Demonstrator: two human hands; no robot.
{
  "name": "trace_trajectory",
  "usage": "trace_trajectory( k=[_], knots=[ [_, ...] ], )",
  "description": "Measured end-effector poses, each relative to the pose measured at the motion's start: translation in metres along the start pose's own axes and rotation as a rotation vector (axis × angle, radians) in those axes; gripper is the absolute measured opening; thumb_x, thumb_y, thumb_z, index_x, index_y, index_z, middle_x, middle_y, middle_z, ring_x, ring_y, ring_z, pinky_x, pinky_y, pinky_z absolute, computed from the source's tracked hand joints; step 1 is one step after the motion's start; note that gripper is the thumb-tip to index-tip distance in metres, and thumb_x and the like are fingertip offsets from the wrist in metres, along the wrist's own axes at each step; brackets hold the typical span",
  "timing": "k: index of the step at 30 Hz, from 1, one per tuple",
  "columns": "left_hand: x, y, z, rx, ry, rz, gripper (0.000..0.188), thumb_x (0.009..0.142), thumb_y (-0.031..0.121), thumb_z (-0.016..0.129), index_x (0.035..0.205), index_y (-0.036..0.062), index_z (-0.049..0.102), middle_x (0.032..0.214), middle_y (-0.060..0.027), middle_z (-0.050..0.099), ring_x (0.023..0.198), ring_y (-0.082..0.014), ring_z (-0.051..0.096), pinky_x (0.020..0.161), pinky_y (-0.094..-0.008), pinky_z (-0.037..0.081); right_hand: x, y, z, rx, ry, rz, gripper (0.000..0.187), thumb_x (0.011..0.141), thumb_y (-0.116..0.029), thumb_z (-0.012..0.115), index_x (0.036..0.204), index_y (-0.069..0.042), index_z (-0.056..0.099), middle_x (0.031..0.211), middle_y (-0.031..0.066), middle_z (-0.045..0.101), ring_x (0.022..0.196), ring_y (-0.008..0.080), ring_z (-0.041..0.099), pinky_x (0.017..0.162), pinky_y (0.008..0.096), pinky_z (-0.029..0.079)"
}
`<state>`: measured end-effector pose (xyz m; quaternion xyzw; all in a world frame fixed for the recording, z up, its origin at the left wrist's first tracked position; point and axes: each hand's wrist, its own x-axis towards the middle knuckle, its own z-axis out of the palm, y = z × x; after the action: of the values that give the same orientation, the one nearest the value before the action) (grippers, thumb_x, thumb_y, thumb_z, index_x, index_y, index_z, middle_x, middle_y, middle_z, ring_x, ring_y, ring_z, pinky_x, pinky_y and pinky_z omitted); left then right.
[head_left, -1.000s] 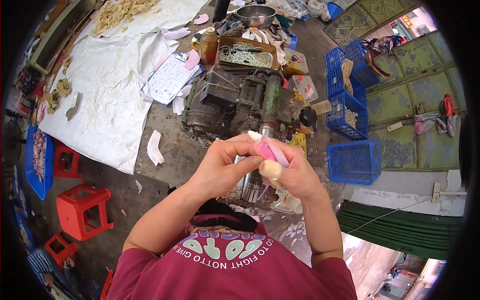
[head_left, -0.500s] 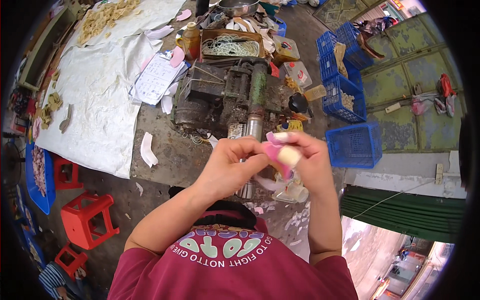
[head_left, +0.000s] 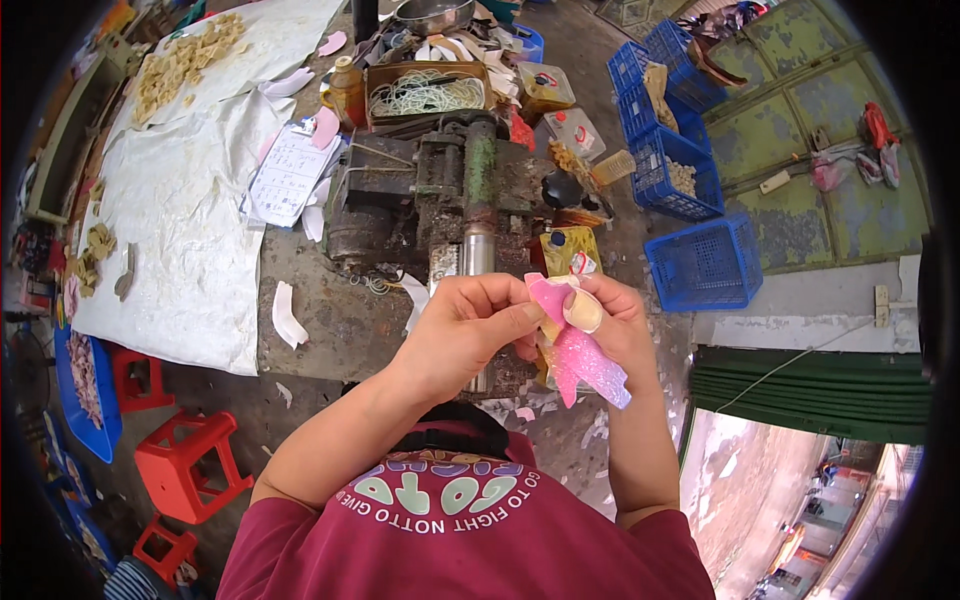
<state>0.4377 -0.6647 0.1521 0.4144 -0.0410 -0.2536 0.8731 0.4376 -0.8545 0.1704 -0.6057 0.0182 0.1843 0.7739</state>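
A glittery pink piece of sheet material (head_left: 588, 362), shading to lilac at one end, is held up in front of my chest. It is folded or cut into several flaps. My left hand (head_left: 460, 325) pinches its left edge between thumb and fingers. On the other side my right hand (head_left: 622, 325) grips it, and a cream-coloured wrap covers the thumb end. Below and beyond both hands stands a dark, greasy machine (head_left: 400, 200) with a shiny metal cylinder (head_left: 478, 255), partly hidden by my left hand.
A white sheet (head_left: 180, 230) covers the left side, with beige pieces (head_left: 190, 60) heaped at its far end. Written papers (head_left: 285, 180) lie beside the machine. A tray of string (head_left: 430, 95) sits behind it. Blue crates (head_left: 705, 265) stand right, red stools (head_left: 190, 465) left.
The pink piece has unfolded and turned, so its flaps now hang down between my hands. Both hands keep hold of it. The whole view has shifted slightly.
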Motion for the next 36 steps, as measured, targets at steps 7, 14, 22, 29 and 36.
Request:
trace_trajectory(
  k=[7, 14, 22, 29, 36],
  knots=[
    [0.01, -0.008, -0.005, 0.032, 0.14, 0.1, 0.008, 0.085, 0.003, 0.059, 0.081, -0.001, 0.064, 0.08, -0.0015, 0.064, 0.073, -0.0049, 0.055, 0.07, -0.0199, 0.042, 0.002, 0.001, -0.036, 0.153, 0.376, -0.315, 0.021, 0.09, -0.015, 0.06, 0.107, -0.003, 0.063, 0.087, 0.0052, 0.065, 0.068, 0.0086, 0.058, 0.059, 0.0215, 0.048],
    [0.019, -0.012, 0.012, -0.048, 0.001, -0.046, 0.011, 0.089, 0.008, 0.06, 0.086, -0.0021, 0.064, 0.075, -0.0062, 0.065, 0.063, -0.0109, 0.061, 0.059, -0.0251, 0.05, -0.009, 0.005, 0.007, -0.471, 0.171, -0.398, 0.034, 0.08, -0.003, 0.066, 0.113, 0.0, 0.059, 0.099, 0.0053, 0.058, 0.082, 0.0085, 0.053, 0.069, 0.022, 0.042],
    [0.018, -0.018, 0.016, -0.135, 0.031, -0.165, 0.015, 0.089, 0.014, 0.062, 0.087, 0.0, 0.066, 0.073, -0.0055, 0.065, 0.064, -0.0117, 0.061, 0.062, -0.0258, 0.051, 0.0, 0.04, 0.011, -0.065, 0.335, -0.394, 0.027, 0.091, -0.019, 0.055, 0.106, 0.003, 0.06, 0.096, 0.0104, 0.063, 0.082, 0.0148, 0.058, 0.073, 0.0268, 0.046],
    [0.008, -0.018, 0.007, -0.084, 0.092, -0.005, 0.018, 0.091, 0.014, 0.059, 0.096, -0.002, 0.066, 0.08, -0.0084, 0.066, 0.071, -0.0156, 0.064, 0.067, -0.0275, 0.052, 0.014, 0.033, -0.017, 0.568, 0.417, -0.217, 0.035, 0.094, -0.034, 0.053, 0.106, -0.002, 0.06, 0.106, 0.0167, 0.064, 0.085, 0.021, 0.064, 0.079, 0.0377, 0.052],
    [0.01, -0.011, 0.013, 0.109, 0.067, 0.028, 0.014, 0.087, 0.01, 0.065, 0.095, -0.0019, 0.065, 0.085, -0.0046, 0.067, 0.075, -0.0083, 0.061, 0.07, -0.0227, 0.051, 0.009, 0.026, 0.024, 0.309, 0.166, -0.166, 0.039, 0.094, -0.033, 0.054, 0.114, 0.0, 0.058, 0.123, 0.0163, 0.057, 0.103, 0.0178, 0.058, 0.089, 0.0319, 0.048]
  ],
)
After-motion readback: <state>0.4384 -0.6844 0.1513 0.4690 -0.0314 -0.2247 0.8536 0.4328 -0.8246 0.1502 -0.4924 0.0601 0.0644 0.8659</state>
